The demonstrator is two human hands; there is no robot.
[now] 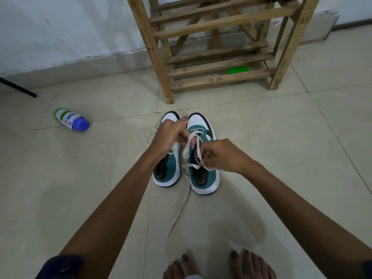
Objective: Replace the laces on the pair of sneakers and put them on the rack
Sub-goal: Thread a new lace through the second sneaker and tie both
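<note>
Both hands pinch the flat cream lace over the right-hand teal-and-white sneaker, left hand and right hand needing even tension, near the slatted wooden rack.

From my remote seat I see a floor of large pale beige glazed tiles with thin dark grout lines, meeting a white painted wall that is scuffed and flaking along its grey base. A white plastic bottle with a blue cap and green-and-white label lies on its side on the tiles at the left, well apart from a thin black rod slanting in from the left edge. The light is soft and even, giving a dull sheen on the tiles and only faint shadows.
</note>
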